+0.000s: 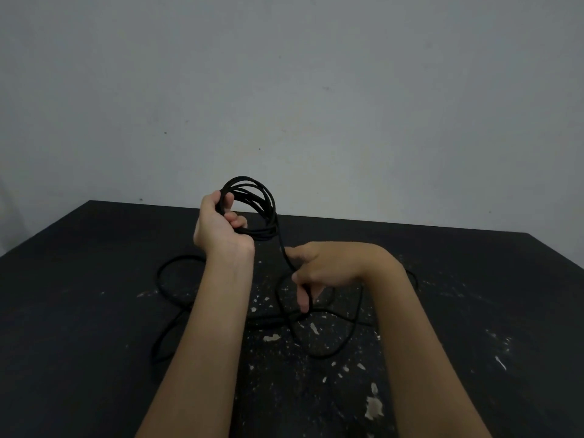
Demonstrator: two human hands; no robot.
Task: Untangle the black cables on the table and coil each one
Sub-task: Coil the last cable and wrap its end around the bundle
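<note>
My left hand (221, 226) is raised above the table and grips a coil of black cable (256, 197) made of several loops. One strand runs down from the coil to my right hand (319, 270), which holds it between curled fingers just above the table. Loose black cable (341, 343) lies in tangled loops on the black table (94, 295) under and around both hands, with one loop out to the left (164, 270). Parts of the cable are hidden behind my forearms.
The black tabletop is flecked with white paint spots (374, 406), mostly near the front. A plain grey wall (316, 90) stands behind the table's far edge. The table's left and right edges slope away from the hands.
</note>
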